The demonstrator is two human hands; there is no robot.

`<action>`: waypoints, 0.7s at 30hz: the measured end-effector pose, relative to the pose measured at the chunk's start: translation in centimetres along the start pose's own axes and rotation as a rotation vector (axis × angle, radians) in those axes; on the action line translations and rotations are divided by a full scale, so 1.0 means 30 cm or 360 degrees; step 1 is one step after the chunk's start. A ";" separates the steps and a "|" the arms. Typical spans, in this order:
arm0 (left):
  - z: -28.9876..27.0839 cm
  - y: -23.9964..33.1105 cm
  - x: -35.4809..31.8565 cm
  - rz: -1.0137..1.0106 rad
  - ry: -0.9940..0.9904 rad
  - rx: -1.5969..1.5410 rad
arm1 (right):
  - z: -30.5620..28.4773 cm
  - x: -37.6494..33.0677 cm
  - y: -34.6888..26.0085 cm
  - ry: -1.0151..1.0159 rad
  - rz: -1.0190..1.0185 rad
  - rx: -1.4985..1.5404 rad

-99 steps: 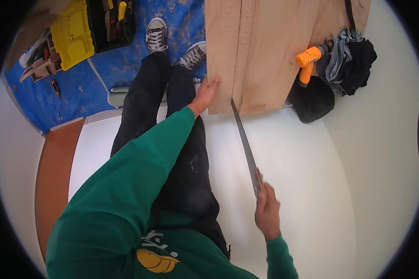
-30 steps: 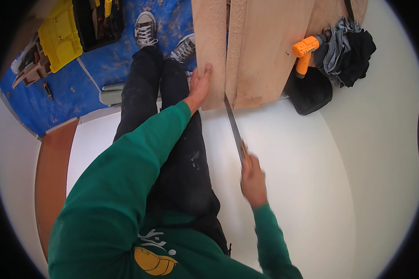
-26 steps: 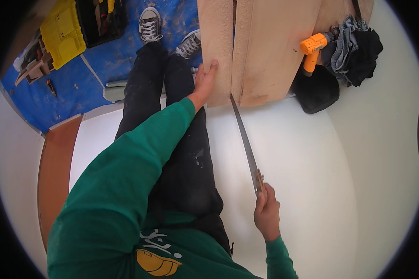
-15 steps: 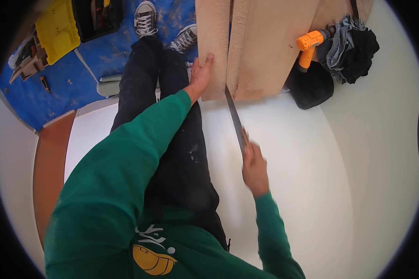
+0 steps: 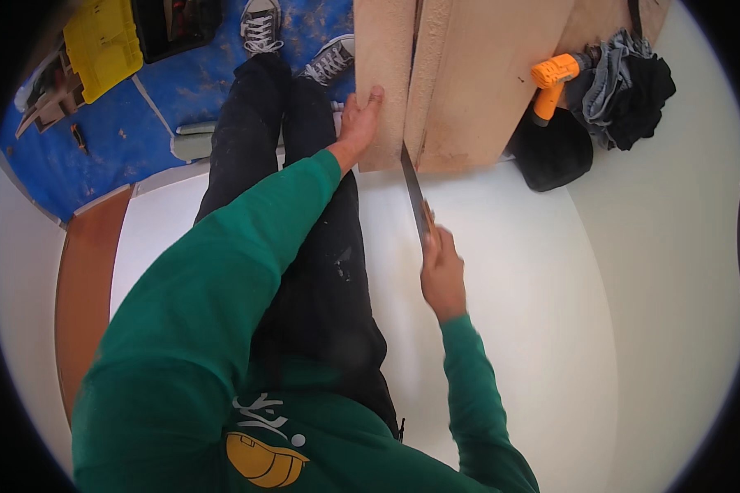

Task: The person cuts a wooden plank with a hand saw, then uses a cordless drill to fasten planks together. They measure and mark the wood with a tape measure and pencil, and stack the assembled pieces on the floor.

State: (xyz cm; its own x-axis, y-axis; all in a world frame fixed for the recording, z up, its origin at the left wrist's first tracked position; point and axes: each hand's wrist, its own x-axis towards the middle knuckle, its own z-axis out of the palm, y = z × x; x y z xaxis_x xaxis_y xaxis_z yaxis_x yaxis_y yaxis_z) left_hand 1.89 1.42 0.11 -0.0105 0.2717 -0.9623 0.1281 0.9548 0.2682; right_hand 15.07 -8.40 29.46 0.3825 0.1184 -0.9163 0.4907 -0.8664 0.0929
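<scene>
Long handsaw with a grey metal blade and a tan handle point(image 5: 413, 187) sits mid-frame, its far end at the dark slit in the wood; less blade shows below the wood's end than about a second ago. The right hand point(image 5: 444, 271) is nearer the wood too, so I judge this a forward push of the cut. That hand is curled closed around the handle. The left hand point(image 5: 358, 123), upper centre, rests against the pale wooden strip left of the slit point(image 5: 382, 99), thumb on its upper face; the fingers are mostly hidden, so I cannot tell whether they clamp underneath.

Right of the slit lies a wide pale wooden panel point(image 5: 489, 82), with an orange cordless drill point(image 5: 553, 72) toward the upper right. Farther off, at upper left, a yellow plastic toolbox lid point(image 5: 101, 49) stands over blue floor sheeting point(image 5: 140, 135).
</scene>
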 end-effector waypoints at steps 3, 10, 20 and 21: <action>0.003 0.017 -0.004 0.0031 -0.0041 -0.0059 | -0.174 -0.321 -0.010 0.0042 -0.0051 -0.0171; 0.005 -0.055 0.056 -0.0003 -0.0061 -0.0023 | 0.071 0.066 -0.056 0.0103 -0.0072 -0.0033; 0.009 -0.012 0.032 0.0039 -0.0051 -0.0110 | -0.225 -0.346 -0.081 -0.0061 0.0153 -0.0038; 0.006 -0.020 0.005 0.0046 -0.0039 -0.0092 | -0.252 -0.411 -0.087 -0.0112 0.0360 0.0003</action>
State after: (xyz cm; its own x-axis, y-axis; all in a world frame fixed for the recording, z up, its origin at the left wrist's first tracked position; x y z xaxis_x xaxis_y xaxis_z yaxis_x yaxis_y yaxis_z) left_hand 1.98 0.86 -0.22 0.0165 0.2972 -0.9547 0.0704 0.9521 0.2976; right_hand 15.00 -3.94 43.46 0.4269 -0.1130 -0.8972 0.3973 -0.8679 0.2983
